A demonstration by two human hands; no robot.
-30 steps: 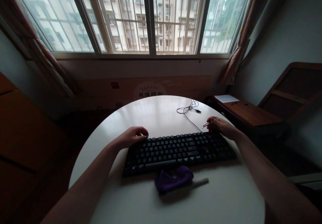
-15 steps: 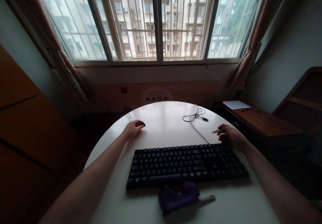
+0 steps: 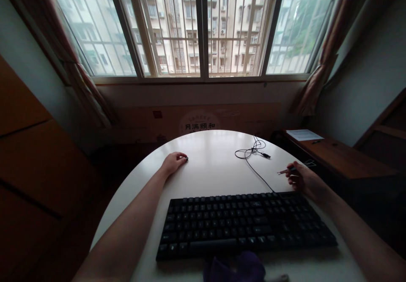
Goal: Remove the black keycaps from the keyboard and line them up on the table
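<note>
A black keyboard [image 3: 244,223] lies across the round white table [image 3: 215,163]. My left hand [image 3: 173,162] rests on the table beyond the keyboard's far left corner, fingers curled round a small dark object [image 3: 186,159], perhaps a keycap. My right hand [image 3: 303,180] hovers at the keyboard's far right corner, pinched on a thin metal tool [image 3: 285,171] with a wire end. The keyboard's black cable [image 3: 253,157] runs back from there and lies coiled on the table.
A purple cloth [image 3: 236,269] lies at the table's near edge, in front of the keyboard. A wooden side table [image 3: 342,157] with a sheet of paper [image 3: 303,135] stands to the right. A barred window [image 3: 203,24] and curtains fill the back wall.
My left hand has moved from the keyboard's far left corner out onto the table with the small dark object. My right hand has lifted slightly to the right. The view has tilted up.
</note>
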